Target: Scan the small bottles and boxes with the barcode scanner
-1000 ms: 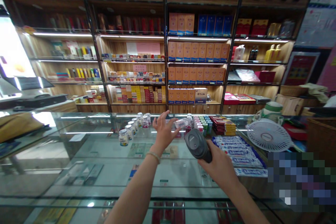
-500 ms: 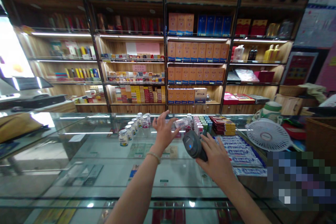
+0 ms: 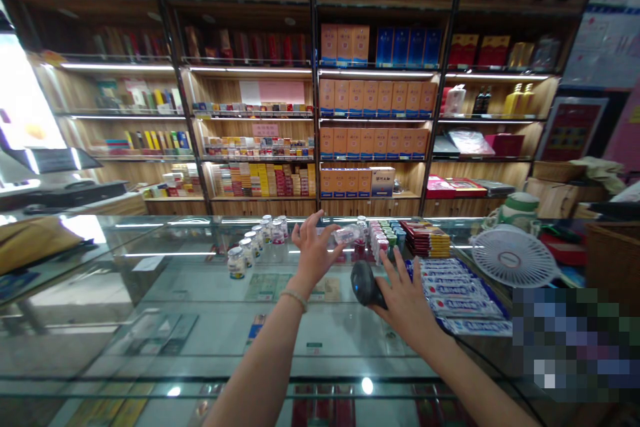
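My left hand (image 3: 315,247) is raised over the glass counter (image 3: 210,313), pinching a small clear jar (image 3: 347,235) tipped on its side between thumb and fingertip. My right hand (image 3: 407,300) grips a dark barcode scanner (image 3: 367,285) by its handle, low over the counter; the fingers reach forward and the thumb lies along the near side. Most of the handle is hidden under the palm. Left of my left hand stand several white-capped jars (image 3: 237,261) in two rows. Colourful small tubes (image 3: 380,237) are lined up beyond my right hand.
Red and yellow packets (image 3: 425,239) and blue-white long packs (image 3: 463,290) lie to the right. A white fan (image 3: 513,257) stands behind them. A black cable (image 3: 483,363) runs below my right forearm. Lit shelves with orange boxes (image 3: 377,99) line the back wall.
My right hand has turned and its fingers have spread forward; the scanner head has tilted lower and faces more to the left. My left hand and the jar are almost unmoved.
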Motion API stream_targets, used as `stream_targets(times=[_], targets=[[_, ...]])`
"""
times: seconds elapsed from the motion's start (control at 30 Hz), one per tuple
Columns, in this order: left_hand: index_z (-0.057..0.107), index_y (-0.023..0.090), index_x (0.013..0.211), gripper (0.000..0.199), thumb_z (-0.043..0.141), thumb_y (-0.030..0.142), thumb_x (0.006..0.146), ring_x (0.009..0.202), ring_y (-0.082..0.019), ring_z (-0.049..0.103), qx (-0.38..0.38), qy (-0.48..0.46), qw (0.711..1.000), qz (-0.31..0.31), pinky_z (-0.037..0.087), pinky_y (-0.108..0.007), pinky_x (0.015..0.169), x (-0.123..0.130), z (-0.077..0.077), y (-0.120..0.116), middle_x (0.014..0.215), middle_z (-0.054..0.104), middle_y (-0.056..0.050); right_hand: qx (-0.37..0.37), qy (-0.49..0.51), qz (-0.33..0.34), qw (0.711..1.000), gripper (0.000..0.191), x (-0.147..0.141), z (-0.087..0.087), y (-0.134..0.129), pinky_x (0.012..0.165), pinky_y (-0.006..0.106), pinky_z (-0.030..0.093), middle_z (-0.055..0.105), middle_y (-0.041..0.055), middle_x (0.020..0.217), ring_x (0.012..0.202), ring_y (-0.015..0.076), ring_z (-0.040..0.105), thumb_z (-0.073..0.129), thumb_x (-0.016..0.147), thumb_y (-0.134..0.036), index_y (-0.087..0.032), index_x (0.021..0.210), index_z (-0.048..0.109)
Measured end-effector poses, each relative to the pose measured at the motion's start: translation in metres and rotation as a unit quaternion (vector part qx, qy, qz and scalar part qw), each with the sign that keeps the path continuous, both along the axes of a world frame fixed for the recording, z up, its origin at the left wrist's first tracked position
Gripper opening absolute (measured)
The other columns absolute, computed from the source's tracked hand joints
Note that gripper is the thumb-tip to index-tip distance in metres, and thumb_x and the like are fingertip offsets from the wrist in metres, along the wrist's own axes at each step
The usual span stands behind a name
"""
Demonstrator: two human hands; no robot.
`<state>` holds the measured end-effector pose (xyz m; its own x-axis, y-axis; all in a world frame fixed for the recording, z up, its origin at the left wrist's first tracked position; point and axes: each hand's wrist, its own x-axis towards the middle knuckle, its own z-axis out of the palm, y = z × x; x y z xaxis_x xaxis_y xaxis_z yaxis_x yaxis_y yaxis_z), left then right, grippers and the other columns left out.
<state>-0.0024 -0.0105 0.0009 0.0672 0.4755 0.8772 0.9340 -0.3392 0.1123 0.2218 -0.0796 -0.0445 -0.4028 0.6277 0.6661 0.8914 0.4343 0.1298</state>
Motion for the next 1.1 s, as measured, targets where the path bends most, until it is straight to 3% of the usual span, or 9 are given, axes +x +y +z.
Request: stream_targets(times=[0.3, 0.67, 0.77, 0.93, 1.1], targets=[[0.072, 0.032, 0.108, 0.034, 0.079, 0.042, 0.077, 0.138, -0.034, 0.041, -0.007, -0.005, 1.0, -0.002, 0.015, -0.061, 0.118, 0.002, 0.002, -0.002, 0.149, 0.046, -0.011, -0.025, -0.002, 0.008, 1.0, 0.037, -0.001, -0.005, 0.001, 0.116, 0.074, 0.013, 0.041, 0.0129, 0.157, 0.148, 0.0419, 0.026, 0.074, 0.08, -0.052, -0.02, 0.098, 0.071], [0.072, 0.033, 0.109, 0.037, 0.082, 0.042, 0.075, 0.139, -0.034, 0.039, -0.023, -0.008, 1.0, 0.0, 0.014, -0.06, 0.119, 0.002, 0.003, -0.003, 0.15, 0.045, -0.01, -0.112, 0.002, 0.048, 0.993, 0.043, 0.007, -0.012, 0.003, 0.118, 0.073, 0.001, 0.025, 0.0108, 0.165, 0.154, 0.0403, 0.006, 0.063, 0.086, -0.057, -0.022, 0.11, 0.068], [0.072, 0.033, 0.109, 0.035, 0.08, 0.043, 0.076, 0.139, -0.034, 0.04, -0.025, -0.009, 1.0, -0.003, 0.015, -0.06, 0.119, 0.002, 0.004, -0.004, 0.149, 0.045, -0.011, -0.138, -0.011, 0.071, 0.988, 0.052, 0.01, -0.012, -0.003, 0.119, 0.071, 0.0, 0.022, 0.0115, 0.166, 0.154, 0.0391, 0.004, 0.058, 0.087, -0.063, -0.022, 0.118, 0.065], [0.072, 0.033, 0.109, 0.036, 0.081, 0.043, 0.075, 0.139, -0.035, 0.04, -0.021, -0.011, 1.0, -0.002, 0.015, -0.061, 0.119, 0.002, 0.005, -0.005, 0.149, 0.046, -0.01, -0.15, -0.004, 0.07, 0.986, 0.063, 0.012, -0.003, -0.007, 0.12, 0.069, -0.003, 0.024, 0.0128, 0.165, 0.154, 0.0372, 0.007, 0.047, 0.09, -0.071, -0.022, 0.125, 0.065], [0.072, 0.033, 0.109, 0.037, 0.082, 0.04, 0.074, 0.138, -0.035, 0.04, -0.02, -0.024, 0.999, -0.003, 0.015, -0.061, 0.119, 0.003, 0.007, -0.008, 0.149, 0.045, -0.01, -0.122, 0.092, 0.0, 0.988, 0.055, 0.005, 0.019, 0.014, 0.12, 0.067, 0.007, 0.034, 0.0114, 0.161, 0.153, 0.0343, 0.017, 0.042, 0.097, -0.059, -0.023, 0.133, 0.062]])
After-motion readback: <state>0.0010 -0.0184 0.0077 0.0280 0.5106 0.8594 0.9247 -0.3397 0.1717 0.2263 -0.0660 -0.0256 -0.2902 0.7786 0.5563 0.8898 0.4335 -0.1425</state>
